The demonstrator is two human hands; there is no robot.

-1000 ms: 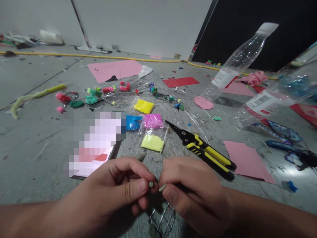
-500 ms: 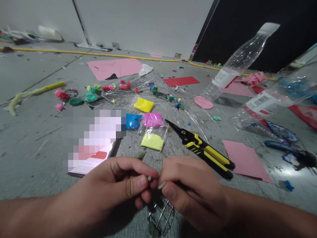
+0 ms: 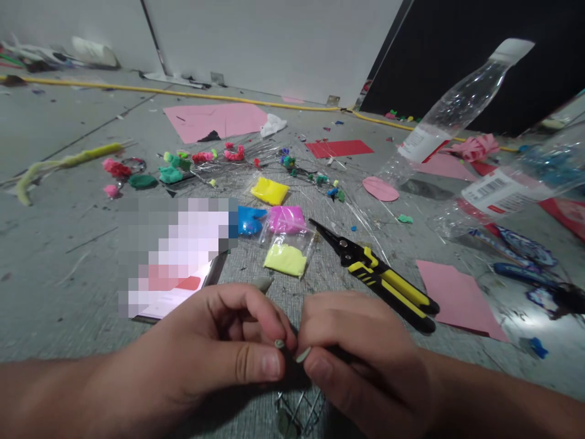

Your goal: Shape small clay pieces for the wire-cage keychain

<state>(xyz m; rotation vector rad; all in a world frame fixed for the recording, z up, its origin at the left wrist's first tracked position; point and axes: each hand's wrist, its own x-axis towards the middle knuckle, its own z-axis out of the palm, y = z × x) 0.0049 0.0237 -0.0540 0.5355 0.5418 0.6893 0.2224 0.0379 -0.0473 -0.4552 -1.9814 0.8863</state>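
Note:
My left hand (image 3: 214, 353) pinches a small grey-green piece (image 3: 279, 344) between thumb and fingertips. Close beside it, my right hand (image 3: 361, 360) is closed, and a thin pale green sliver (image 3: 303, 355) sticks out between its thumb and curled finger. Below the hands lies a metal wire lattice (image 3: 299, 407) with a dark greenish round piece (image 3: 287, 422) on it. A grey-green pointed piece (image 3: 264, 283) shows just behind my left hand. Beyond the hands are bags of yellow (image 3: 269, 191), blue (image 3: 250, 220), pink (image 3: 286, 219) and pale yellow clay (image 3: 286, 260).
Black and yellow pliers (image 3: 375, 275) lie right of the bags. A phone (image 3: 183, 268), partly pixelated, lies at the left. Two plastic bottles (image 3: 425, 145) stand or lean at the right. Pink paper (image 3: 459, 299), clay bits and clear strands are scattered around.
My left thumb and fingertips have moved slightly down with the small piece, and the finger is bent differently. The sliver at my right hand sits a little lower. The view has shifted slightly.

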